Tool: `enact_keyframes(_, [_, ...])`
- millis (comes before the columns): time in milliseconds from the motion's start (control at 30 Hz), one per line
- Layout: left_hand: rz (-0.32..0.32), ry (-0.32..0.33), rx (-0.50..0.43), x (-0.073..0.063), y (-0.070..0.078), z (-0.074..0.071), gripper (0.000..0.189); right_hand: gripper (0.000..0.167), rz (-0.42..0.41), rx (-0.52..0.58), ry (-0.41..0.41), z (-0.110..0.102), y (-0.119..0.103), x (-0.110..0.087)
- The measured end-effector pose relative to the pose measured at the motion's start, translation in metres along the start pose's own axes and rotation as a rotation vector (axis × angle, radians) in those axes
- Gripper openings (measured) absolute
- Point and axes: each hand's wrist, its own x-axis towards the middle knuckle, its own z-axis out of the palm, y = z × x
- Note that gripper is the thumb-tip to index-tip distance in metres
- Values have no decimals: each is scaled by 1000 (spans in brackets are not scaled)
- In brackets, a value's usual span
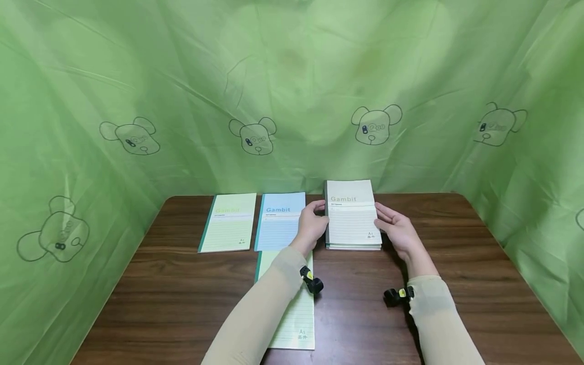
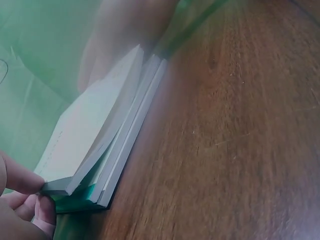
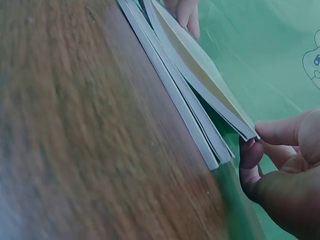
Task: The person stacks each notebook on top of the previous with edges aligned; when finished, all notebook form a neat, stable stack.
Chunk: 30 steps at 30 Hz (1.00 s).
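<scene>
A grey-white notebook (image 1: 351, 223) marked "Gambit" tops a small stack at the back of the table, its dark spine on the left. My left hand (image 1: 312, 225) pinches its spine edge between thumb and fingers. On the opposite edge, my right hand (image 1: 398, 230) pinches the same notebook. In the left wrist view, this top notebook (image 2: 95, 125) is lifted a little from the notebooks under it, leaving a gap. The lower notebooks (image 3: 175, 95) lie flat on the table in the right wrist view, their page edges showing.
Left of the stack lie a blue notebook (image 1: 280, 223) and, farther left, a pale green notebook (image 1: 228, 223). Another green notebook (image 1: 292, 319) lies in front of the blue one, partly under my left forearm. A green curtain (image 1: 310, 167) hangs behind the wooden table (image 1: 182, 299).
</scene>
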Motion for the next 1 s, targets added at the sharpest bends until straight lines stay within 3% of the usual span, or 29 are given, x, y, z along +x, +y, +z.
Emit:
enact_keyframes(200, [41, -27, 60, -1, -1, -1, 58, 61, 24, -27, -1, -5, 0, 0])
enact_keyframes(433, [43, -19, 176, -1, -6, -3, 49, 64, 16, -101, -87, -8, 2, 1])
enact_keyframes(767, [80, -10, 320, -3, -8, 0, 49, 69, 6, -197, -70, -11, 7, 0])
enact_keyframes(1000, [127, -9, 395, -7, -7, 3, 49, 69, 10, -195, -63, -11, 10, -1])
